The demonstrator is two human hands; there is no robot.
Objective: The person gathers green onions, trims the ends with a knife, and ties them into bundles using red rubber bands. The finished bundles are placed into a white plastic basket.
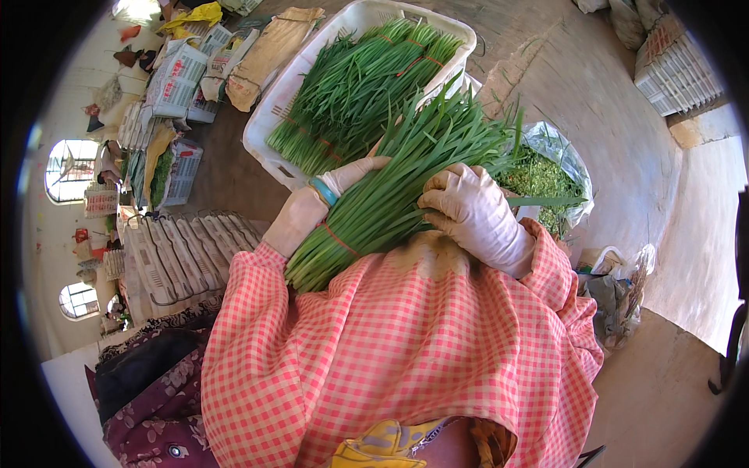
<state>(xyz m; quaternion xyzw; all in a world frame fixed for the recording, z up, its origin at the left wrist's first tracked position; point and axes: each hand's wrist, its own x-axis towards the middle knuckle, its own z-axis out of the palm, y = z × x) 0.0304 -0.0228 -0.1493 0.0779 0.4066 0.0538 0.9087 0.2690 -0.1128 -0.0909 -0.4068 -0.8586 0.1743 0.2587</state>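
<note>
My left hand [345, 175], in a pale glove with a blue band at the wrist, is around a bunch of long green leafy stalks [380, 193], its thumb lying on the leaves. A red tie circles the bunch near its pale stem ends, which rest against my checked smock. My right hand [462, 205], gloved, has its fingers curled at the bunch's lower right edge, by some leaves; whether it grips any of them I cannot tell. Beyond the bunch, a white plastic crate [257, 131] holds several tied bunches of the same greens [363, 88].
A clear plastic bag [576, 158] of leaf scraps stands on the floor to the right. Stacked crates with metal handles [181, 251] are at the left, more crates [175, 76] behind them. Plastic bags [614, 292] lie at right, and a crate stack [676, 76] stands far right.
</note>
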